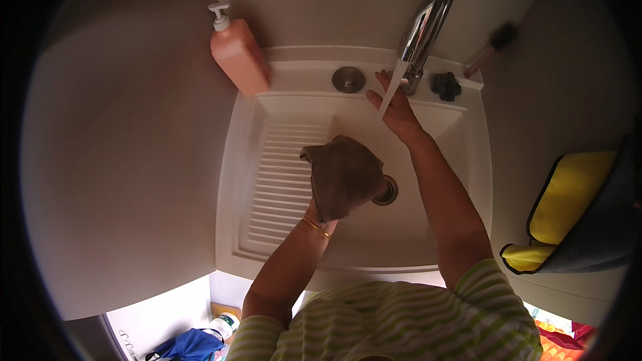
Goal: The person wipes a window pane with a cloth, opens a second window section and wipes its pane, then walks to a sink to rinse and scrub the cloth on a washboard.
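Note:
A brown cloth (pixel 346 175) is draped over my left hand (pixel 315 210), which holds it up over the laundry sink (pixel 401 230). The cloth hides nearly all of that hand's fingers; a gold-coloured bangle circles the wrist. At the back of the sink, my right hand (pixel 398 110) reaches to the base of the chrome faucet (pixel 426 20), close beside its small lever (pixel 405 79). Its thumb and fingers are apart. A stream of water (pixel 393 87) runs from the spout in front of this hand, which partly hides whether the fingers touch the lever.
A pink pump bottle (pixel 241 55) stands at the back-left corner. Along the back ledge are a round metal stopper (pixel 348 79), a dark knob-like object (pixel 446 86) and a brush (pixel 489 50). Ribbed washboard (pixel 283 175) fills the sink's left side, near the drain (pixel 386 191). A yellow-and-grey towel (pixel 572 200) hangs at right.

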Available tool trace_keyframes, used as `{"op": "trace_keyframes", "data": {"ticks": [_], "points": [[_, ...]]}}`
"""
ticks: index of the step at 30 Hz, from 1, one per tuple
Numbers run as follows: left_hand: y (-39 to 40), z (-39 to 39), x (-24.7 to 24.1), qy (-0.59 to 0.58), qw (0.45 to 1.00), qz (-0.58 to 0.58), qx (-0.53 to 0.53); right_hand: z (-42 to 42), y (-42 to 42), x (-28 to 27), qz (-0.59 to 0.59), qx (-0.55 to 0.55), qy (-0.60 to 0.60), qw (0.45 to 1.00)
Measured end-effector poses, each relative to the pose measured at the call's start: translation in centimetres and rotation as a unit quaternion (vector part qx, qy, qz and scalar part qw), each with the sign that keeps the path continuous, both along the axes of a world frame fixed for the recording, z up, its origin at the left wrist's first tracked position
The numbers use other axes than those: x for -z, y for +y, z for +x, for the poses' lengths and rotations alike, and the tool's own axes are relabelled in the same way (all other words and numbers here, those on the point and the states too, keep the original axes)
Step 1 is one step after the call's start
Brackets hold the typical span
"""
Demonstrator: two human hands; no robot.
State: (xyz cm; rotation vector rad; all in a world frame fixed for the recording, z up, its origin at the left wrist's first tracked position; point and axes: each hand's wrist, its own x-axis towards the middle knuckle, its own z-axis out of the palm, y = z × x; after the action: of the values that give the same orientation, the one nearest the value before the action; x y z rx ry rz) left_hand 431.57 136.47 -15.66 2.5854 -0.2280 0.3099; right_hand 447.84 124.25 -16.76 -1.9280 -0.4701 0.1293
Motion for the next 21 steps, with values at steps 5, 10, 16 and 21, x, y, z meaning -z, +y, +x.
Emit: {"op": "trace_keyframes", "data": {"ticks": [5, 10, 16, 21], "points": [[-2.2, 4.6, 0.0, -0.046, 0.994, -0.062, -0.075, -2.4, -2.5, 9.5, 0.047, 0.074, 0.196, 0.977], [-1.8, 4.9, 2.8, 0.026, 0.958, -0.258, -0.122, -5.0, -3.4, 10.3, 0.197, 0.009, 0.606, 0.771], [-2.2, 2.9, 2.2, 0.174, 0.638, -0.745, -0.089, -3.4, -1.1, 11.4, 0.302, 0.003, 0.599, 0.741], [-2.0, 0.4, 3.8, 0.215, 0.459, -0.852, -0.13, -0.1, -0.8, 9.7, 0.178, 0.003, 0.399, 0.899]]}}
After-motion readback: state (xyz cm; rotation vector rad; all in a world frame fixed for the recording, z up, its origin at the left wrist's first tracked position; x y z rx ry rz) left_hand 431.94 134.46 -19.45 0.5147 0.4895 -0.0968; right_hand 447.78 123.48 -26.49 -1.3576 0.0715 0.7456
